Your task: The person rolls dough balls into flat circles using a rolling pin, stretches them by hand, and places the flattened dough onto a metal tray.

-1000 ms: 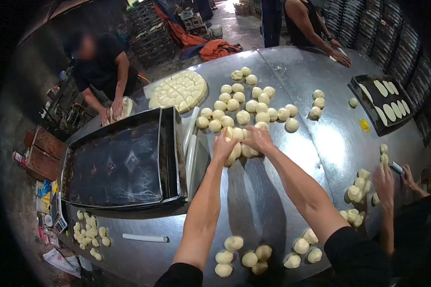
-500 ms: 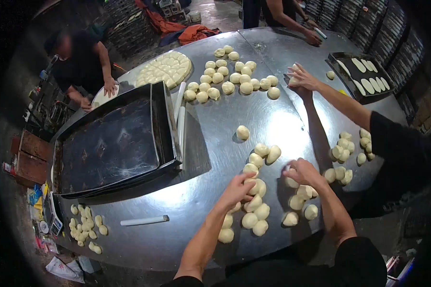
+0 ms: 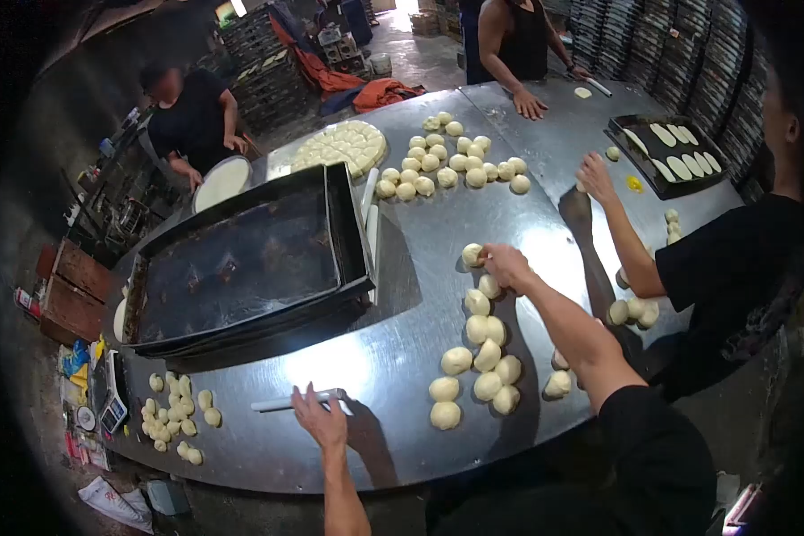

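Observation:
My left hand (image 3: 320, 420) is over the white rolling pin (image 3: 281, 404) near the table's front edge, fingers spread; whether it touches the pin is unclear. My right hand (image 3: 506, 266) reaches to a single dough ball (image 3: 473, 255) at mid-table, its fingertips at the ball's right side and its fingers bent together. Below that hand, a column of dough balls (image 3: 487, 386) runs toward me, some of them touching. More dough balls (image 3: 557, 384) lie partly hidden under my right forearm.
A large black tray (image 3: 232, 268) stands at the left. Beyond are grouped dough balls (image 3: 424, 163) and a divided dough disc (image 3: 344, 147). A co-worker's hand (image 3: 597, 177) is at the right, near a tray of flat dough pieces (image 3: 674, 161). Small dough pieces (image 3: 174, 411) lie front left.
My left hand has left the dough balls and moved left to the rolling pin. My right hand has moved up and left to the lone ball. The view has shifted.

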Available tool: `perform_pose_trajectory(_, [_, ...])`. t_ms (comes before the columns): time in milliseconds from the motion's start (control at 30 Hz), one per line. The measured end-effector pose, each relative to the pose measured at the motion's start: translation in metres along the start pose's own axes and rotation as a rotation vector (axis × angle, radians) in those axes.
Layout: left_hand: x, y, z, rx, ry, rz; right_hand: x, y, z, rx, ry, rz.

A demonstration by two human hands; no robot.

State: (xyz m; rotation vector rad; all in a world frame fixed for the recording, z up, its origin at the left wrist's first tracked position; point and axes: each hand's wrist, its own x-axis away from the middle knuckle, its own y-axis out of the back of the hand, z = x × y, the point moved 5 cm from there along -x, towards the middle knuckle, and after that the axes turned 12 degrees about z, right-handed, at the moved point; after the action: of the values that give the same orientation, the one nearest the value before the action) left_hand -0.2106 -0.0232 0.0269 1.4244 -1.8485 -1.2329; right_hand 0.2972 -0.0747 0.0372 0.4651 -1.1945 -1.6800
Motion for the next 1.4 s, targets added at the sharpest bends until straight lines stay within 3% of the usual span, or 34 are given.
perform_pose_trajectory(33, [0.0, 0.0, 0.008, -0.06, 0.111, 0.056, 0.007, 0.004, -0.001, -0.087, 0.006, 0.032])
perform_pose_trajectory(67, [0.002, 0.0, 0.017, -0.125, 0.22, 0.121, 0.022, 0.012, -0.008, -0.199, -0.036, -0.064])
perform_pose_trajectory(167, [0.002, -0.007, 0.029, -0.079, 0.209, 0.308, 0.108, 0.047, -0.004, -0.642, -0.152, -0.099])
perform_pose_trajectory(233, [0.001, -0.01, 0.027, -0.074, 0.194, 0.304, 0.146, 0.008, -0.04, -0.533, 0.065, -0.081])
perform_pose_trajectory(300, [0.003, -0.015, 0.026, -0.124, 0.192, 0.319, 0.196, -0.033, -0.033, -0.647, 0.076, 0.182])
perform_pose_trajectory(367, [0.004, -0.016, 0.017, -0.109, 0.208, 0.324, 0.236, -0.029, 0.0, -0.533, -0.191, 0.418])
perform_pose_trajectory(500, [-0.001, -0.019, -0.016, -0.067, 0.187, 0.283, 0.204, 0.011, -0.012, -0.199, -0.165, 0.239])
perform_pose_trajectory(567, [-0.007, -0.025, -0.01, 0.005, 0.193, 0.205, 0.167, 0.035, -0.015, -0.143, -0.136, 0.001])
perform_pose_trajectory(633, [-0.014, -0.033, -0.008, 0.009, 0.255, 0.302, 0.119, 0.032, -0.018, 0.047, 0.119, -0.123])
perform_pose_trajectory(700, [-0.012, -0.038, -0.01, 0.035, 0.23, 0.269, 0.073, 0.009, -0.03, 0.111, 0.192, 0.057])
perform_pose_trajectory(767, [-0.011, -0.041, -0.024, -0.007, 0.027, 0.365, 0.057, 0.011, -0.018, 0.181, 0.087, 0.471])
perform_pose_trajectory(833, [-0.011, -0.04, -0.032, 0.006, -0.015, 0.396, 0.063, 0.008, -0.024, 0.097, 0.178, 0.851])
perform_pose_trajectory(867, [-0.01, -0.04, -0.04, 0.018, -0.042, 0.413, 0.07, 0.026, -0.016, 0.059, 0.225, 0.874])
perform_pose_trajectory(900, [-0.01, -0.041, -0.044, 0.031, -0.066, 0.43, 0.051, 0.032, -0.029, 0.005, 0.229, 0.812])
perform_pose_trajectory(933, [-0.011, -0.045, -0.042, 0.015, -0.067, 0.439, 0.024, 0.054, -0.037, 0.099, 0.149, 0.6])
perform_pose_trajectory(1000, [-0.016, -0.048, -0.044, 0.042, -0.039, 0.417, -0.042, 0.092, -0.069, -0.293, -0.103, 0.328])
perform_pose_trajectory(1033, [-0.018, -0.048, -0.044, 0.072, -0.02, 0.391, -0.089, 0.101, -0.094, -0.036, 0.086, -0.041])
perform_pose_trajectory(1067, [-0.019, -0.048, -0.044, 0.091, -0.01, 0.362, -0.111, 0.11, -0.087, 0.137, -0.082, -0.117])
perform_pose_trajectory(1100, [-0.019, -0.051, -0.042, 0.077, -0.001, 0.362, -0.139, 0.108, -0.089, 0.138, -0.108, -0.109])
perform_pose_trajectory(1133, [-0.019, -0.052, -0.041, 0.082, -0.038, 0.336, -0.166, 0.095, -0.089, 0.262, -0.036, -0.24])
perform_pose_trajectory(1200, [-0.022, -0.054, -0.048, 0.025, -0.102, 0.295, -0.179, 0.096, -0.054, 0.341, -0.156, -0.176])
perform_pose_trajectory(1233, [-0.024, -0.061, -0.042, 0.023, -0.132, 0.324, -0.199, 0.088, -0.061, 0.34, -0.066, -0.288])
perform_pose_trajectory(1300, [-0.021, -0.068, -0.032, -0.151, -0.337, 0.193, -0.213, 0.092, -0.067, 0.335, 0.11, -0.438])
perform_pose_trajectory(1367, [-0.022, -0.066, -0.048, -0.174, -0.47, 0.131, -0.225, 0.099, -0.077, 0.347, 0.153, -0.318])
perform_pose_trajectory(1400, [-0.025, -0.066, -0.049, -0.182, -0.297, 0.215, -0.221, 0.111, -0.081, 0.255, 0.105, -0.248])
